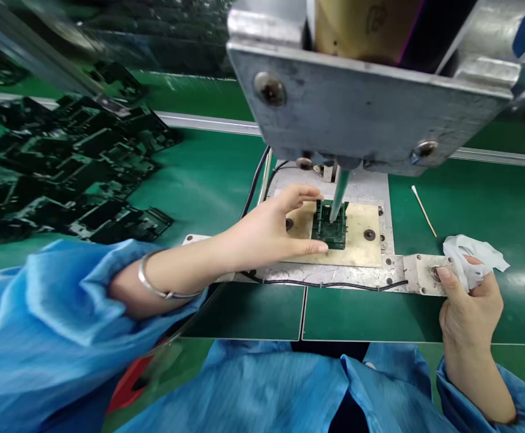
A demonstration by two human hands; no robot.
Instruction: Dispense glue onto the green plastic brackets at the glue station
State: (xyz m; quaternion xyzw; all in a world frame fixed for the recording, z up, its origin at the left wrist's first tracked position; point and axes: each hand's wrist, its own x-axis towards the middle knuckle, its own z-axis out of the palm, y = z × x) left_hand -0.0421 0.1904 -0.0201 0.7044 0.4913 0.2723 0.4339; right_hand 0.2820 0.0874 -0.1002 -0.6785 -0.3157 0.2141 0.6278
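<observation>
A small dark plastic frame point(331, 231) sits on the pale plate point(364, 249) of a metal fixture. My left hand point(278, 231) reaches in from the left, its fingertips at the frame's far edge and its thumb at the near edge, gripping it between them. From above, a slim metal rod point(341, 192) comes down onto the frame. Over at the right end of the fixture, my right hand point(472, 307) holds a crumpled white cloth point(465, 249) in its fingers. Its thumb rests at a round button point(436, 273) on the metal bar.
A large grey machine head point(370, 114) hangs over the fixture. Many dark plastic parts point(55, 162) are heaped on the green table point(199, 168) at the left. A cotton swab point(423, 210) lies right of the fixture. A black cable point(325, 284) runs along its front edge.
</observation>
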